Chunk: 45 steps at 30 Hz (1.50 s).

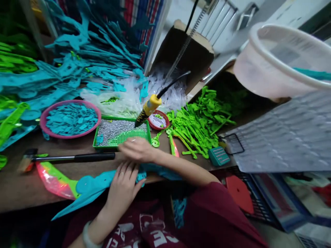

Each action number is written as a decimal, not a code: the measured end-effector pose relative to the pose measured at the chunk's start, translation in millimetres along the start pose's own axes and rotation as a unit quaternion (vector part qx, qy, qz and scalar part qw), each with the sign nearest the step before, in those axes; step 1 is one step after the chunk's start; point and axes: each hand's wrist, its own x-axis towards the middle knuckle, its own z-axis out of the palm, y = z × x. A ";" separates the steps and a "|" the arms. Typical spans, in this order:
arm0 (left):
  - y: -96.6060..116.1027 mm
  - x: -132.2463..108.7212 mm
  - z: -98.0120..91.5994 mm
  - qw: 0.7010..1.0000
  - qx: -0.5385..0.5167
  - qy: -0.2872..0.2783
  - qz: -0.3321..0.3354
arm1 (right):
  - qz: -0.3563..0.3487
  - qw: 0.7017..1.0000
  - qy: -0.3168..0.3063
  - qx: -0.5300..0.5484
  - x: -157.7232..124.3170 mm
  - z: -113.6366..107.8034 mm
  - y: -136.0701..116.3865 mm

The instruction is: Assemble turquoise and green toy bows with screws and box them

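Note:
My left hand (124, 181) lies over a long blue plastic piece (99, 181) at the table's front edge, its fingers closed around the part near the right end. The blue piece has a round disc and a pointed tip stretching to the left, and it overlaps a green and pink-red piece (59, 181). Just above my left hand is my right hand (137, 150), at the near rim of a green tray (121, 147). Blur smears its fingers, and whether they hold anything is unclear. Many tiny silvery metal bits (116, 129) fill much of the tray.
A hammer (74, 157) lies left of my hands. Behind it stands a pink bowl (69, 135) of small blue pieces. A yellow electric screwdriver (148, 109) hangs over the tray. Green parts (199, 124) pile up right; blue parts (103, 55) pile up at back left.

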 end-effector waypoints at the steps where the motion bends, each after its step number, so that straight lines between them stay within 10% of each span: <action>1: -3.6 3.7 1.1 1.000 -0.004 0.000 0.004 | 0.157 0.987 -0.013 -0.010 -21.1 -5.7 23.5; 5: -13.9 16.7 4.4 0.998 -0.048 -0.045 -0.009 | 0.393 0.918 -0.027 -0.051 -75.3 -18.1 118.9; 12: -12.0 38.3 2.6 0.976 -0.136 -0.161 -0.051 | 0.444 0.886 -0.129 0.027 -76.2 -4.3 170.7; 23: -10.6 52.6 -0.3 0.954 -0.165 -0.237 -0.075 | 0.447 0.891 0.022 0.081 -107.3 -33.1 143.5; 33: -8.1 46.4 6.8 0.965 -0.142 -0.212 -0.066 | 0.089 0.993 -0.029 0.074 -180.4 -17.9 -10.8; 45: -6.1 47.2 5.7 0.968 -0.124 -0.208 -0.062 | 0.012 0.997 -0.079 0.001 -173.0 -18.4 -5.4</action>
